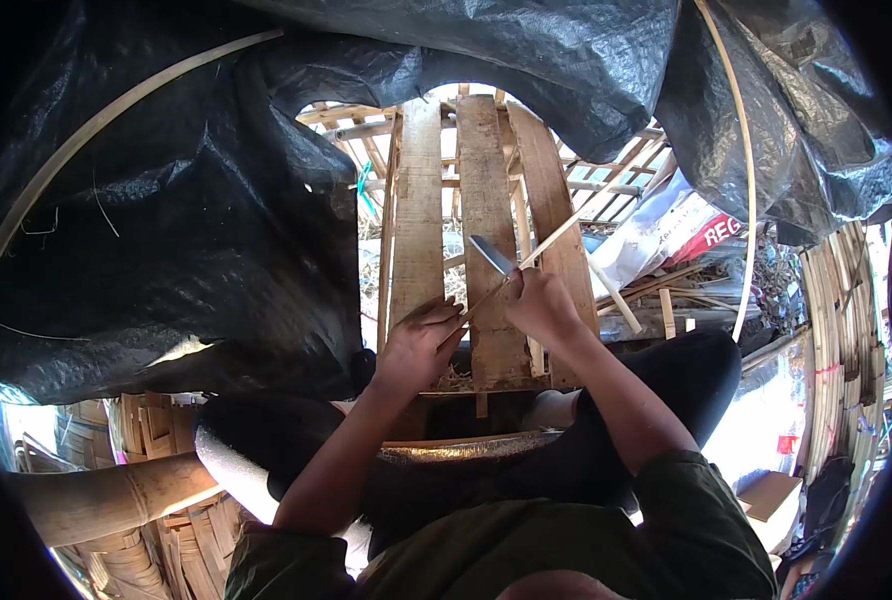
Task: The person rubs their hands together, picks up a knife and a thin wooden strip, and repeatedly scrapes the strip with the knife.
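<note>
My right hand (539, 303) is closed around the handle of a knife, whose blade (492, 256) points up and to the left over the middle plank. A thin pale bamboo strip (556, 236) runs diagonally from the upper right down past the knife to my left hand (424, 342). The fingers of my left hand are bent together on the lower end of the strip. Both hands are above wooden planks (486, 195) that lie lengthwise in front of my crossed legs.
Black plastic sheeting (186, 230) hangs at the left and above. A white and red sack (676, 235) lies beyond the planks at the right. Bamboo strips (841, 350) stand at the far right. A thick bamboo pole (131, 497) crosses at the lower left.
</note>
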Available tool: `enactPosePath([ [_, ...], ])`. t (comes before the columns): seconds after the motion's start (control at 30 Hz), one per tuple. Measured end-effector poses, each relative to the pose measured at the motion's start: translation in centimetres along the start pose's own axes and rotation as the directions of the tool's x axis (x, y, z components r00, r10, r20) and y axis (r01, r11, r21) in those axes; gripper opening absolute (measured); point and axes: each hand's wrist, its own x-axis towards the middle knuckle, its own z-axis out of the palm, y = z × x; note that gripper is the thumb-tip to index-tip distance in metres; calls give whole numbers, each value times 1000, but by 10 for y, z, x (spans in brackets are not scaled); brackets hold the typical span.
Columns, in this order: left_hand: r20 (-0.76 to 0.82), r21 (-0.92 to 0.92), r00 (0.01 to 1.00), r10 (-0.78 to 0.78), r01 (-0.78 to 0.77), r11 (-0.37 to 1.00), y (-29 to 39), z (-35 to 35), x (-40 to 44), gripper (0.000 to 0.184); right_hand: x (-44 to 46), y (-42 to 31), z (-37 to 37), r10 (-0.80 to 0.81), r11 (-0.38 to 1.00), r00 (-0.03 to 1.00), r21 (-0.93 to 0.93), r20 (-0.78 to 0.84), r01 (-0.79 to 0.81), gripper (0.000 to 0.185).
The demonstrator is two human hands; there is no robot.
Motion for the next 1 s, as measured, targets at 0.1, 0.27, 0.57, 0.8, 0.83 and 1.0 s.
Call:
enactPosePath([
  [0.1, 234, 8, 965, -116, 117, 993, -1, -12, 3, 19, 5, -2, -4, 49, 999, 995, -14, 85, -48, 39],
  [0.27, 319, 223, 939, -130, 59, 973, 7, -35, 6, 26, 1, -3, -7, 29, 1000, 997, -4, 74, -29, 42],
  [0.57, 154, 101, 980, -126, 111, 989, 2, -14, -7, 19, 26, 21, -20, 83, 995, 992, 51, 99, -88, 46],
  [0.8, 95, 83, 991, -93, 85, 993, -6, -5, -9, 21, 37, 29, -22, 64, 998, 995, 2, 76, -65, 42],
  [0.83, 102, 99, 991, -83, 73, 992, -7, -5, -9, 22, 31, 24, -15, 76, 997, 994, 3, 76, -77, 42],
  [1.0, 128, 54, 988, -86, 80, 995, -7, -7, -7, 22, 31, 28, -15, 46, 999, 962, 7, 270, -50, 49],
])
